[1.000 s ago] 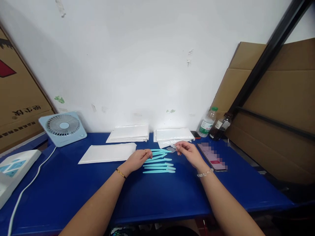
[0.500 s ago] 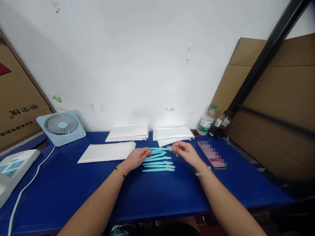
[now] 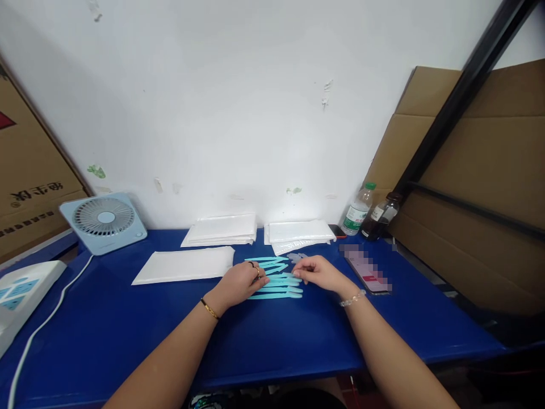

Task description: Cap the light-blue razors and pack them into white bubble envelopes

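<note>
- Reaches in over the near edge of the blue surface (image 3: 276, 338) with both forearms, a dark-and-gold bracelet on the left wrist and clear beads on the right.
- Lies nearest the near edge, just beyond bare blue cloth: a row of teal sticks (image 3: 272, 295), side by side, midway between the left and right edges.
- Clamps the held teal stick (image 3: 280, 275) with the fingers of the left hand (image 3: 242, 282), above the row.
- Brings the fingers of the right hand (image 3: 321, 274) close together at the pale end of that stick; cannot tell whether clamped on it.
- Shows near the left edge a white device (image 3: 23, 295) with blue panels and a white cable (image 3: 59, 307).
- Shows toward the right edge a phone (image 3: 368, 271), partly pixelated.
- Lies just beyond the right hand: clear pieces (image 3: 297, 257); left of the sticks, a white packet (image 3: 185, 266).
- Lines the far edge with a left white stack (image 3: 223, 229), a right white stack (image 3: 298, 231) and a dark phone (image 3: 338, 231).
- Stands at the far left corner: a blue fan (image 3: 104, 220); at the far right corner, a green-capped bottle (image 3: 356, 213) and a dark bottle (image 3: 378, 220).
</note>
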The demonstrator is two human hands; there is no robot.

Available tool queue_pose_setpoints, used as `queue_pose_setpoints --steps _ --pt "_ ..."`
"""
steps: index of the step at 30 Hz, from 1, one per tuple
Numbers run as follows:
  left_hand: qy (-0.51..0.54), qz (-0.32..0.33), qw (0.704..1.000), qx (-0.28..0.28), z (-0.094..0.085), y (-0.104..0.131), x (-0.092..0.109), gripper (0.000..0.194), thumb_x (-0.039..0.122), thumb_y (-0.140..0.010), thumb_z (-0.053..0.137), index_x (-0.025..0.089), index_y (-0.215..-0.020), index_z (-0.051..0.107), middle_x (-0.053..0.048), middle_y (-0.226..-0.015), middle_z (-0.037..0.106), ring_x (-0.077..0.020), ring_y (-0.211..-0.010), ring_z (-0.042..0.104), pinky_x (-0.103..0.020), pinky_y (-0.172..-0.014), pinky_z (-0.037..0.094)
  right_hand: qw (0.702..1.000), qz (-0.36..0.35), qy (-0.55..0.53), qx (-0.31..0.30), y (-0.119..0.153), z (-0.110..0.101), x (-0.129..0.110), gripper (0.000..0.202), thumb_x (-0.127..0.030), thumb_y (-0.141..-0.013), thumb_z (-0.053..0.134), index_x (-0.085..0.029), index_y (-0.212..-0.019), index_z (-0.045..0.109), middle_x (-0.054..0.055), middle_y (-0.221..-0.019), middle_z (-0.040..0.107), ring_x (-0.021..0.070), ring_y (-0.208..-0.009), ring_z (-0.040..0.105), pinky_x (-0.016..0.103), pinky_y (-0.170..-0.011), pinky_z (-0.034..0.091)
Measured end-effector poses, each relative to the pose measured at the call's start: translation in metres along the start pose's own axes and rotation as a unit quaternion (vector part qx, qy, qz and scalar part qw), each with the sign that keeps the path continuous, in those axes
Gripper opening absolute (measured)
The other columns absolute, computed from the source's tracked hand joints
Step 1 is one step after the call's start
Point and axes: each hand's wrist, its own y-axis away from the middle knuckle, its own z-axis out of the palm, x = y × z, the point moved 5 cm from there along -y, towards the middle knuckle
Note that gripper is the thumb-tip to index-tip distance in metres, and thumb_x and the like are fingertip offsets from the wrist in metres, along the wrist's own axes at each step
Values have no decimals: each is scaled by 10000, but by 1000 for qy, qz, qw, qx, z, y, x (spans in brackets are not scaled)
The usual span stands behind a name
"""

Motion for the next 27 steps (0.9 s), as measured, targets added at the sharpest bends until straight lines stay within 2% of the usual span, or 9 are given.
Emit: queue_pose_setpoints --steps 3,5,10,15,20,24,27 --pt "-20 -33 999 36 -1 -2 -9 278 407 -902 441 213 -866 637 -33 -826 609 -184 -820 550 -273 -682 384 981 -15 150 121 -3 -17 11 208 -337 -840 544 -182 -858 681 44 -795 643 146 -642 552 274 -614 439" --pt "-27 -53 997 50 0 -4 -17 202 356 -869 504 214 -902 644 -36 -873 618 -188 -850 555 -276 -709 397 964 -23 217 151 -7 -22 18 156 -264 -818 557 -190 -891 674 49 -862 629 149 -689 553 281 -660 441" --pt "-24 -72 997 31 7 -8 -29 155 296 -837 534 204 -809 656 -38 -821 629 -185 -803 565 -271 -672 396 957 -7 264 121 -15 -16 27 62 -225 -795 577 -185 -790 625 39 -862 580 144 -698 539 277 -658 424" --pt "-19 -94 995 31 9 -9 -30 138 257 -821 534 194 -765 643 -41 -820 631 -179 -754 569 -274 -625 382 966 5 233 112 -11 -14 26 59 -232 -782 585 -182 -753 594 25 -797 555 140 -670 510 264 -617 402" --pt "-37 -61 997 23 6 -9 -26 166 255 -838 518 188 -737 632 -44 -764 631 -177 -717 569 -287 -645 379 978 36 183 94 -8 -16 29 76 -255 -751 610 -179 -758 604 11 -743 580 130 -629 494 249 -586 392" --pt "-92 -35 995 14 2 -10 -18 201 249 -852 484 178 -713 610 -50 -703 625 -173 -666 565 -295 -656 371 984 49 150 83 -8 -14 28 48 -211 -737 602 -173 -767 603 -2 -709 592 117 -614 499 238 -580 391" --pt "-143 -31 989 6 1 -10 -12 228 199 -857 428 165 -692 582 -56 -667 611 -166 -628 557 -292 -640 360 988 57 118 80 -8 -13 28 140 -185 -706 622 -166 -844 629 3 -729 606 120 -628 522 242 -594 415"
